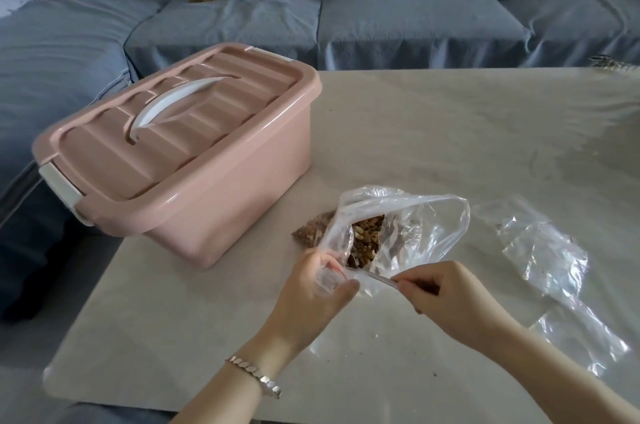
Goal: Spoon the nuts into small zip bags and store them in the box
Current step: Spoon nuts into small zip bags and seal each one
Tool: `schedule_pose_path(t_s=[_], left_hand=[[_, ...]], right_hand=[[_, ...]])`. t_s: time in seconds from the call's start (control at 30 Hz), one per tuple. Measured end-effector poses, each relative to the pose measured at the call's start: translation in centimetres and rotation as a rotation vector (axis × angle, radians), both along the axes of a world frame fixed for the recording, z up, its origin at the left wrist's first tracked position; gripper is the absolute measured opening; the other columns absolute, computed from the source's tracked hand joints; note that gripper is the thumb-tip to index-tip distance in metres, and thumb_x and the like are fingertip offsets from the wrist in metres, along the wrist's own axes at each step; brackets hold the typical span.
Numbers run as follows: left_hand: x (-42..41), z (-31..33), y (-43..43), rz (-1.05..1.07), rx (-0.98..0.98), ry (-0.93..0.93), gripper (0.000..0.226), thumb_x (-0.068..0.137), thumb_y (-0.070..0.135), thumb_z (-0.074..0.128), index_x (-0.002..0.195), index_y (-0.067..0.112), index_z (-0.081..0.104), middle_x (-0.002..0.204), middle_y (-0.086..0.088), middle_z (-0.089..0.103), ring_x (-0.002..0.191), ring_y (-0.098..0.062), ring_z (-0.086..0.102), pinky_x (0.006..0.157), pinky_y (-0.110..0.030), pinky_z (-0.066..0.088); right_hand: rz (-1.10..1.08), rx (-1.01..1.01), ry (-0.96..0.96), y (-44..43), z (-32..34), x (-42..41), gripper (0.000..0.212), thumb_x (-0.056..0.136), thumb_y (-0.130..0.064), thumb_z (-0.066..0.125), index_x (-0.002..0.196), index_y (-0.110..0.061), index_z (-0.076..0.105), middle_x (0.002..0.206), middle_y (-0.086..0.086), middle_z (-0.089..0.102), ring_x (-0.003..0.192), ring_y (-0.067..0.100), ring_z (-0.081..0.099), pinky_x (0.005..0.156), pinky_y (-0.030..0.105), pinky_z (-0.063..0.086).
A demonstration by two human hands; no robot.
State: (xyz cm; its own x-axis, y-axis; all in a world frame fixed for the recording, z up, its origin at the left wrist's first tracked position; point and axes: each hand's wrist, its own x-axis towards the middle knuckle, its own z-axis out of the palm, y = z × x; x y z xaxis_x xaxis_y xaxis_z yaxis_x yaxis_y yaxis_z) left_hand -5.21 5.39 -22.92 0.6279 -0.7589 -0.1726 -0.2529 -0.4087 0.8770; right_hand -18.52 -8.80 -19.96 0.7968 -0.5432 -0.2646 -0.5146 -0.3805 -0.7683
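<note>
Nuts (367, 236): being scooped, right of pink box (225, 209).
Left hand (311, 292): zip bag (327, 280) pinched.
Right hand (446, 292): spoon (381, 280) gripped.
Next: spoonful to be tipped into zip bag.

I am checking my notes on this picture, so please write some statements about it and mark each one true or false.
1. The box has its lid on. True.
2. The right hand holds a spoon. True.
3. The left hand is empty. False: it holds a zip bag.
4. The nuts are in a bowl. False: they are in a clear bag.
5. The box stands right of the hands. False: it stands left of them.
</note>
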Motion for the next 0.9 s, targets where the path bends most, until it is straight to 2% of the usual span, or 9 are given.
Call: schedule_pose_path(t_s=[0.07, 0.2, 0.3, 0.43, 0.57, 0.67, 0.8, 0.87, 0.9], left_hand=[[0.2, -0.2, 0.5, 0.03, 0.008, 0.008, 0.032, 0.071, 0.051, 0.066, 0.09, 0.028, 0.055, 0.114, 0.026, 0.048, 0.105, 0.02, 0.041, 0.078, -0.004, 0.035], [0.6, -0.1, 1.1, 0.05, 0.007, -0.056, 0.036, 0.07, 0.05, 0.068, 0.092, 0.027, 0.053, 0.115, 0.022, 0.045, 0.106, 0.025, 0.035, 0.078, 0.006, 0.026], [0.6, 0.8, 1.5, 0.097, -0.012, -0.177, 0.026, 0.076, 0.029, 0.072, 0.09, 0.026, 0.05, 0.111, 0.02, 0.045, 0.111, 0.017, 0.036, 0.081, 0.007, 0.022], [0.2, 3.5, 1.7, 0.214, -0.155, -0.34, 0.028, 0.073, 0.019, 0.074, 0.088, 0.027, 0.052, 0.095, 0.015, 0.056, 0.101, 0.006, 0.048, 0.083, 0.001, 0.027], [-1.1, 6.8, 0.5, 0.147, -0.277, -0.311, 0.026, 0.074, 0.021, 0.075, 0.088, 0.024, 0.054, 0.084, 0.016, 0.063, 0.088, 0.004, 0.058, 0.077, 0.0, 0.033], [-1.4, 6.6, -1.7, 0.107, -0.214, -0.292, 0.026, 0.073, 0.026, 0.074, 0.088, 0.022, 0.053, 0.079, 0.019, 0.065, 0.079, 0.003, 0.058, 0.069, -0.003, 0.035], [-0.7, 3.7, -3.8, 0.048, 0.017, -0.293, 0.029, 0.075, 0.042, 0.069, 0.091, 0.024, 0.052, 0.076, 0.014, 0.064, 0.059, 0.002, 0.053, 0.057, -0.009, 0.037], [-0.6, 2.6, -4.1, 0.034, 0.065, -0.316, 0.025, 0.076, 0.037, 0.068, 0.088, 0.024, 0.05, 0.073, 0.015, 0.062, 0.059, 0.005, 0.051, 0.06, -0.015, 0.039], [-0.6, 2.2, -4.1, 0.033, 0.07, -0.342, 0.025, 0.077, 0.034, 0.069, 0.086, 0.024, 0.048, 0.07, 0.016, 0.06, 0.057, 0.005, 0.05, 0.059, -0.013, 0.039]], right_hand=[[-0.07, 0.122, -0.012, 0.3, 0.0, -0.1, 0.024, 0.088, -0.016, 0.058, 0.072, -0.03, 0.069, 0.044, -0.01, 0.052, 0.041, 0.004, 0.039, 0.043, 0.012, 0.033], [-0.31, 0.404, -0.047, -0.1, -0.2, -0.4, 0.02, 0.088, -0.01, 0.059, 0.073, -0.002, 0.069, 0.047, 0.002, 0.051, 0.038, 0.011, 0.037, 0.04, 0.017, 0.033], [-0.423, 0.496, -0.102, -0.4, -0.2, -0.6, 0.017, 0.088, -0.007, 0.06, 0.074, -0.001, 0.069, 0.051, 0.003, 0.056, 0.04, 0.011, 0.044, 0.042, 0.018, 0.039], [-0.506, 0.486, -0.193, -1.0, -0.2, -1.2, 0.015, 0.089, -0.004, 0.057, 0.08, -0.003, 0.069, 0.051, 0.001, 0.059, 0.039, 0.009, 0.049, 0.042, 0.017, 0.044], [-0.557, 0.456, -0.233, -2.1, 0.6, -2.4, 0.014, 0.088, -0.003, 0.057, 0.081, -0.002, 0.069, 0.051, 0.001, 0.059, 0.039, 0.009, 0.049, 0.04, 0.017, 0.043], [-0.59, 0.411, -0.232, -3.1, 1.6, -3.5, 0.012, 0.086, -0.002, 0.059, 0.079, -0.001, 0.068, 0.05, 0.002, 0.06, 0.038, 0.009, 0.049, 0.038, 0.016, 0.042], [-0.554, 0.345, -0.201, -4.5, 3.9, -4.6, 0.011, 0.084, -0.002, 0.061, 0.077, 0.001, 0.069, 0.05, 0.003, 0.058, 0.037, 0.009, 0.045, 0.036, 0.016, 0.038], [-0.512, 0.343, -0.197, -5.2, 5.4, -4.8, 0.011, 0.083, -0.001, 0.061, 0.078, 0.004, 0.069, 0.05, 0.004, 0.055, 0.036, 0.009, 0.043, 0.035, 0.014, 0.035], [-0.484, 0.344, -0.188, -5.5, 6.1, -4.8, 0.011, 0.083, -0.001, 0.06, 0.079, 0.004, 0.069, 0.05, 0.005, 0.054, 0.035, 0.01, 0.042, 0.034, 0.014, 0.033]])
